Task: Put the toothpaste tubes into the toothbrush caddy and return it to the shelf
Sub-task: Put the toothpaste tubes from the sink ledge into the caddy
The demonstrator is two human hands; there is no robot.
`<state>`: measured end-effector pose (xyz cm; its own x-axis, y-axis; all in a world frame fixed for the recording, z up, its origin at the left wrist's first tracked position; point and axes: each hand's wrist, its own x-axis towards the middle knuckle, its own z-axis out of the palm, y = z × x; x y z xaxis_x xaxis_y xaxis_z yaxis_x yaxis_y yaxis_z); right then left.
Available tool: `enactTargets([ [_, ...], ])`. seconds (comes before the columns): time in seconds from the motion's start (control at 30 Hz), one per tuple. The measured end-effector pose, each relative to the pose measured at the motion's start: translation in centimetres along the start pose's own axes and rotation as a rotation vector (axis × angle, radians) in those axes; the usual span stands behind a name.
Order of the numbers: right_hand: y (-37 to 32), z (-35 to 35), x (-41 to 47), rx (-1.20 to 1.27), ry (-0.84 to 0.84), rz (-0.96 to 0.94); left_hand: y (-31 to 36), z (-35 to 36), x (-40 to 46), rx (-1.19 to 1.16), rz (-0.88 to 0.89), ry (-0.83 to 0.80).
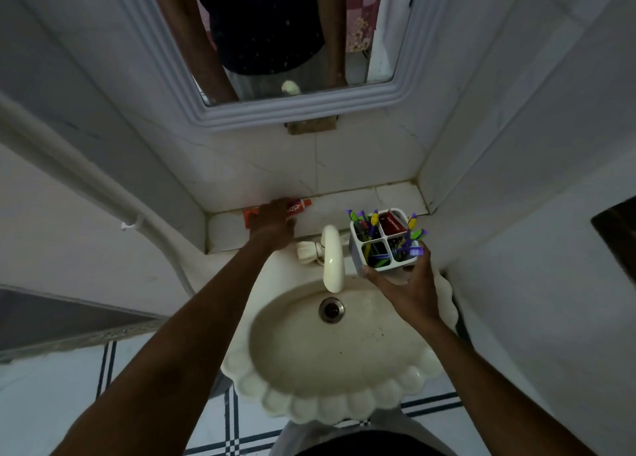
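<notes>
A red toothpaste tube (pixel 300 206) lies flat on the tiled shelf (pixel 395 194) behind the sink, at its left end. My left hand (pixel 273 221) rests over the tube's middle, fingers curled on it. My right hand (pixel 409 285) holds the white toothbrush caddy (pixel 364 261) from below, above the sink's right rim. The caddy has four compartments. A second red toothpaste tube (pixel 392 223) stands in its back right compartment. Several toothbrushes with purple and green handles fill the others.
A cream faucet (pixel 332 256) with a side knob stands between my hands. The scalloped cream sink (pixel 330 356) lies below. A framed mirror (pixel 285 42) hangs above the shelf. Tiled walls close in on both sides, and a white pipe (pixel 103 197) runs down the left wall.
</notes>
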<state>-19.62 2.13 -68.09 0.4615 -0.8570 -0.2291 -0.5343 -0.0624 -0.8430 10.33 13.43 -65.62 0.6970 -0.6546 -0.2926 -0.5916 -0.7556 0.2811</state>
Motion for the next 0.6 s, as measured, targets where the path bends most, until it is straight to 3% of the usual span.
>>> enactTargets([
  [0.13,0.0,0.2,0.1,0.007,0.008,-0.011,0.6,0.0,0.9,0.196,-0.035,-0.059],
  [0.3,0.0,0.4,0.1,0.017,0.009,-0.013,0.2,0.6,0.2,0.236,-0.004,-0.052],
  [0.5,0.2,0.4,0.0,-0.003,0.007,-0.002,0.5,0.1,-2.0,-0.126,0.018,0.156],
  [0.6,0.0,0.3,-0.1,-0.007,0.004,-0.001,2.3,-2.4,-3.5,-0.409,0.085,0.365],
])
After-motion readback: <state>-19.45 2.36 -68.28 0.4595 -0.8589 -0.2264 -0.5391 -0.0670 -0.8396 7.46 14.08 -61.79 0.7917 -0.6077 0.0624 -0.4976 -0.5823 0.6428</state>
